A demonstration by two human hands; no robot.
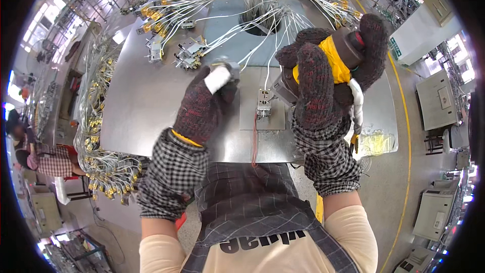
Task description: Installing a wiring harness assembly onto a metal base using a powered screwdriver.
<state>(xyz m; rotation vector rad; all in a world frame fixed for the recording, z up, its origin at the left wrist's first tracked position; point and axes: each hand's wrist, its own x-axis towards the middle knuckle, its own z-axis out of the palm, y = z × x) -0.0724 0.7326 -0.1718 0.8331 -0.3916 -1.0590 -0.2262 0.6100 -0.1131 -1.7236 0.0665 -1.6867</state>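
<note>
My left hand, in a dark knitted glove, is closed around a small greyish part with a white wrapped section; blur hides its exact kind. My right hand, gloved the same way, grips a dark power tool banded with yellow tape, its grey end tilted down to the left. A cord wrapped in white hangs from the tool. Between the hands, a small metal test block sits on a square plate, with thin red wires running off the table's near edge.
Metal connectors lie on the steel table at the left. White cables with yellow-ended connectors fan out around a dark round hole. More cables hang along the left side. A yellowish clear pad lies at the right corner.
</note>
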